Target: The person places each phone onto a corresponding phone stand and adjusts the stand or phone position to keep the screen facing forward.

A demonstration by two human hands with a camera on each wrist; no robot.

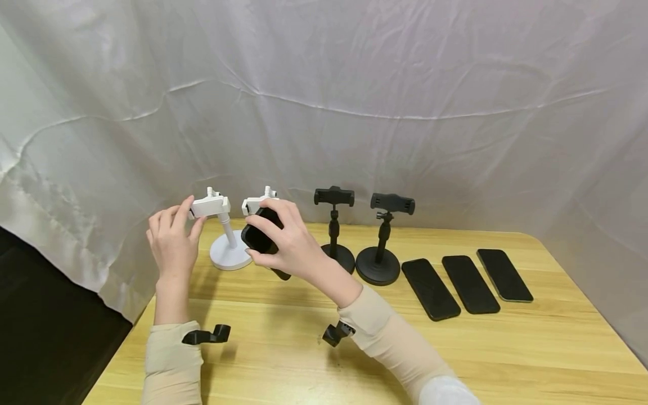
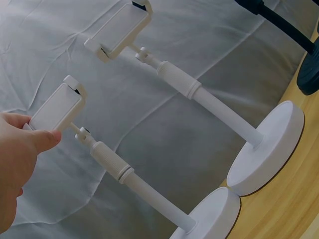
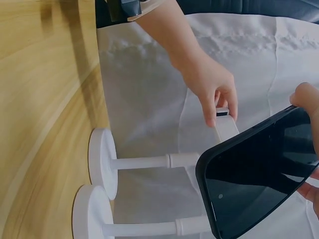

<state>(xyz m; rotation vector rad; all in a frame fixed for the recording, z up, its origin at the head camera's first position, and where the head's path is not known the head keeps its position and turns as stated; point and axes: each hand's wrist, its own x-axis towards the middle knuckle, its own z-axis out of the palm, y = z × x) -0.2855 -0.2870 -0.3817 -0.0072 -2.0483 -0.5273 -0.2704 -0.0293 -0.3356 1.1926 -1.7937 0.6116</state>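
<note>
My left hand pinches the left end of the clamp on the leftmost white phone stand between thumb and fingers. In the left wrist view, that clamp is unoccupied and tilted on its post. My right hand grips a black smartphone by its edges, in front of the second white phone stand. The right wrist view shows the dark screen of the phone, apart from the clamp in my left hand. The phone and hand hide most of the second white stand in the head view.
Two black phone stands stand right of the white ones. Three black smartphones lie in a row on the wooden table. A grey curtain hangs behind.
</note>
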